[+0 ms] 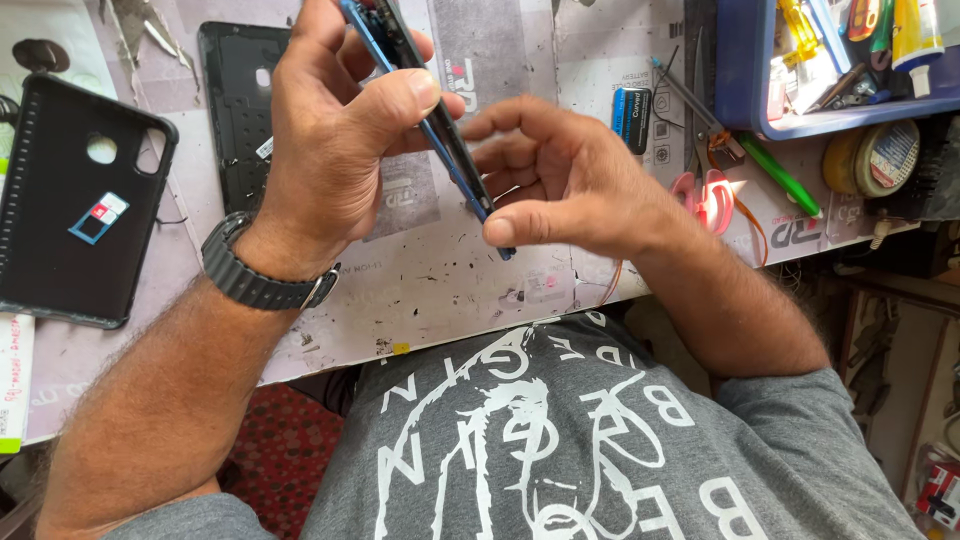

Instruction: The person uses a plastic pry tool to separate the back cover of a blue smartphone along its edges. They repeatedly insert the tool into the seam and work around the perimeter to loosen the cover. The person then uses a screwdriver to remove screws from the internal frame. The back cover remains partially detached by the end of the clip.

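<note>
Hands met over a thin phone [430, 110] with a blue edge, held on its side above the worktop [450, 280] so that only its narrow rim faced the camera. The left hand [335, 140], with a dark watch [255, 280] on its wrist, was closed round the upper part of the phone, thumb pressed on the near side and fingers wrapped behind. The right hand [560, 185] was half curled at the lower end, its thumb tip touching the phone's bottom corner and its fingertips resting against the edge; it pinched rather than gripped.

On the worktop behind the left hand lay a black back cover [235, 110], flat and partly hidden. Further left sat a black phone case [70, 220], inner side up, with a small blue-framed card tray [98, 218] lying in it. To the right of the hands stood a small dark battery [631, 118], with tweezers [690, 100] and pink-handled scissors [712, 195] near it. A blue tray [740, 90] of tools occupied the far right corner, a tape roll [880, 158] just below it.
</note>
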